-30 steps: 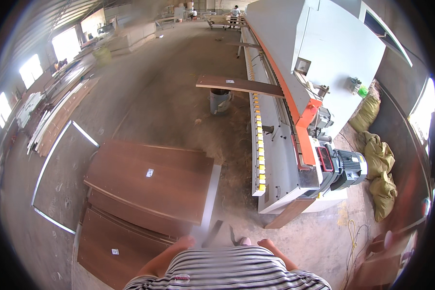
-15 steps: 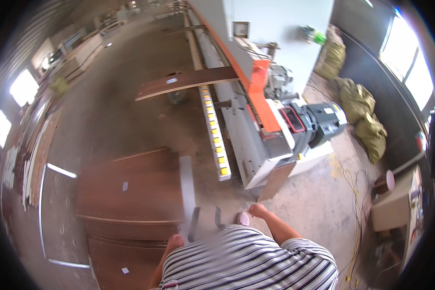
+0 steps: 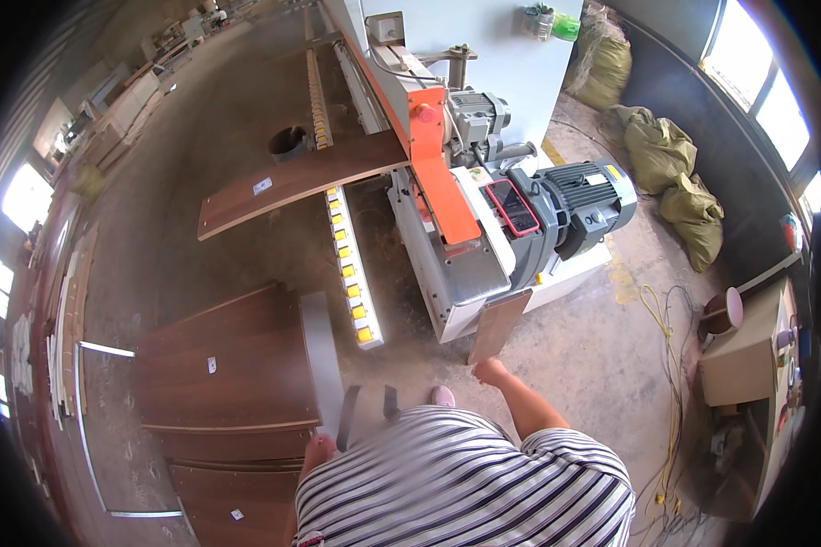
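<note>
My right hand (image 3: 491,371), its fingers curled, is at the near end of a narrow brown board (image 3: 500,326) that stands tilted by the machine's end. Whether it touches the board or holds anything, I cannot tell. Low beside my body, my left hand (image 3: 319,448) is next to the edge of a stack of brown panels (image 3: 246,365); its fingers are mostly hidden. A longer brown board (image 3: 301,180) lies across the machine's edge and the roller rail (image 3: 351,292) with yellow rollers.
The machine (image 3: 456,273) has an orange guard (image 3: 442,196), a grey motor (image 3: 588,205) and a red-framed phone (image 3: 513,208) on it. Several green sacks (image 3: 693,219) line the right wall. Yellow cables (image 3: 670,365) run over the floor near a cardboard box (image 3: 743,356).
The view has shifted, and the machine and boards appear farther left. My right hand is closer to the narrow board's lower end. My left hand stays by the panel stack.
</note>
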Available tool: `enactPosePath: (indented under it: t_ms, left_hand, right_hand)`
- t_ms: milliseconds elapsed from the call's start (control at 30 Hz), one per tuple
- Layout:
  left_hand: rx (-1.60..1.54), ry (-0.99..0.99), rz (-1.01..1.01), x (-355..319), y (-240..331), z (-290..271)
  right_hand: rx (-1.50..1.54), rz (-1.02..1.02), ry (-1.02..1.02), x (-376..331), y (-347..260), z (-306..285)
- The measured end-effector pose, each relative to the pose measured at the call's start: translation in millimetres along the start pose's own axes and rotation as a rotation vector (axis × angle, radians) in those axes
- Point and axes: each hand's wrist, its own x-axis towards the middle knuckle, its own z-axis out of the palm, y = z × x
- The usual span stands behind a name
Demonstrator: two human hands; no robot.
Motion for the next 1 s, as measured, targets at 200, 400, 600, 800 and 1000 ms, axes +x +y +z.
enactPosePath:
  t_ms: [200, 400, 600, 800, 1000]
  left_hand:
    - [-0.759, 0.094, -0.160, 39.8, 41.2, -11.6]
    - [-1.091, 0.094, -0.040, 102.8, 144.9, -41.1]
    - [-1.240, 0.051, 0.170, 175.2, 260.7, -54.5]
    - [-1.523, 0.094, 0.308, 245.6, 328.6, -37.1]
    - [-1.520, 0.223, 0.249, 241.7, 304.0, -35.9]
  right_hand:
    - [-0.333, -0.346, -0.122, -3.4, -14.4, -21.2]
    - [0.476, 0.083, -0.134, -12.7, 13.5, -20.7]
    - [0.955, 0.464, -0.044, -60.1, 9.7, -53.4]
    - [1.131, 0.612, -0.023, -107.4, -5.6, -61.0]
    - [1.418, 0.523, 0.117, -112.2, -13.3, -72.4]
